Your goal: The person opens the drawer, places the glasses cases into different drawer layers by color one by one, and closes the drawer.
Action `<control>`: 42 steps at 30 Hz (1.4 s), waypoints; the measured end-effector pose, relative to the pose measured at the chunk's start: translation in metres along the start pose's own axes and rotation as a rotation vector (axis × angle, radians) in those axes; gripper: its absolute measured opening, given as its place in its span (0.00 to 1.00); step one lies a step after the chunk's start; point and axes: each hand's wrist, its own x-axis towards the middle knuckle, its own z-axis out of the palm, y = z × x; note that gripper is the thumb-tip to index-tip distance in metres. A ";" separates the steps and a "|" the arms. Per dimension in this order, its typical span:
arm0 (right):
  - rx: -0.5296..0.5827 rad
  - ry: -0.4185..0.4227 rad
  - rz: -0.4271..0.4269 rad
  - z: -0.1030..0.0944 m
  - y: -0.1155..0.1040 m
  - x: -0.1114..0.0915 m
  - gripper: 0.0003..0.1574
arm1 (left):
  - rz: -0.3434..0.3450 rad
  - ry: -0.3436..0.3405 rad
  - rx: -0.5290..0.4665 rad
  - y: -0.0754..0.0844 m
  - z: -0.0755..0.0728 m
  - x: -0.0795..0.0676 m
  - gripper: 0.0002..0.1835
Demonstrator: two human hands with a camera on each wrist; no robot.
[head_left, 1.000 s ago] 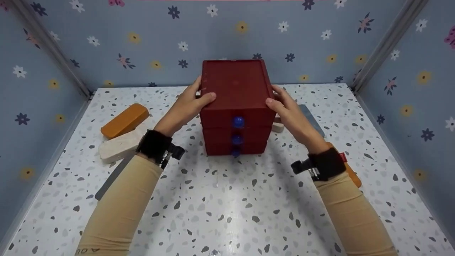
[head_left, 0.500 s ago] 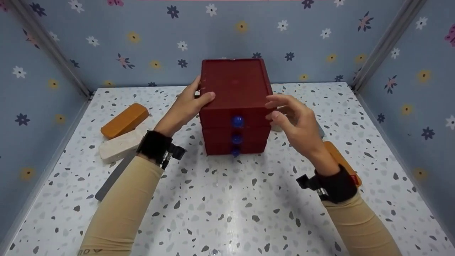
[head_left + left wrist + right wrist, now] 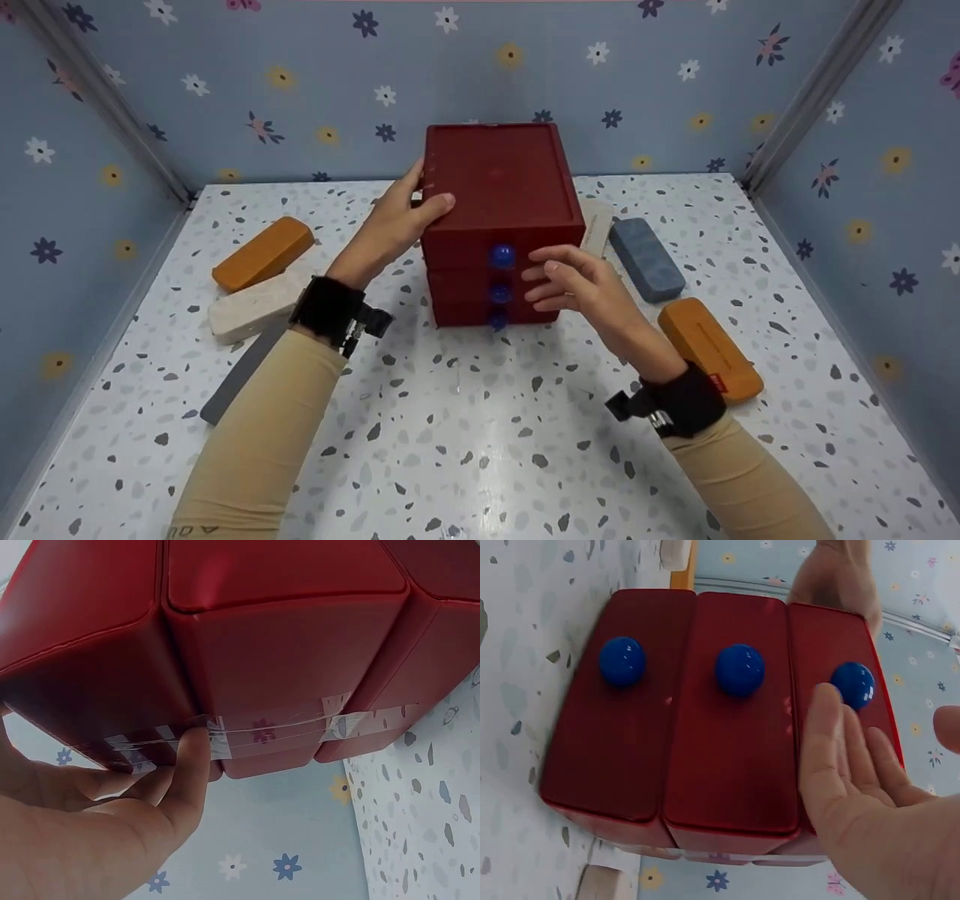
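Note:
A dark red three-drawer cabinet point(image 3: 495, 176) stands upright against the back wall, its drawers closed. Each drawer front carries a round blue knob, the top knob point(image 3: 503, 256) being the largest in the head view. My left hand point(image 3: 390, 225) holds the cabinet's left upper edge, thumb on top and fingers on the side. Clear tape point(image 3: 270, 733) runs across that side, under a fingertip. In front of the top drawers, my right hand point(image 3: 592, 289) has loosely bent fingers and holds nothing. Its fingertips are close to the top drawer's knob point(image 3: 853, 685); contact is unclear.
Left on the speckled table point(image 3: 465, 435) lie oblong soft-looking cases: orange point(image 3: 262, 255), white point(image 3: 255, 307) and dark grey point(image 3: 244, 371), partly behind the left arm. At right are white point(image 3: 598, 225), blue-grey point(image 3: 647, 259) and orange point(image 3: 709, 349) ones. Flowered walls enclose three sides.
My right hand has let go of the cabinet's right upper edge and come down and left to the drawer fronts. The left hand and cabinet stay put.

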 end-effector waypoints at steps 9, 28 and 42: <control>0.093 -0.097 0.162 0.012 0.011 0.012 0.29 | 0.004 0.016 -0.011 -0.003 0.001 0.002 0.45; 0.184 0.008 0.238 0.036 0.011 0.034 0.32 | 0.009 0.031 0.036 -0.003 -0.002 0.002 0.44; 0.163 0.042 0.219 0.035 0.016 0.034 0.31 | 0.016 0.017 -0.007 -0.004 0.000 0.003 0.41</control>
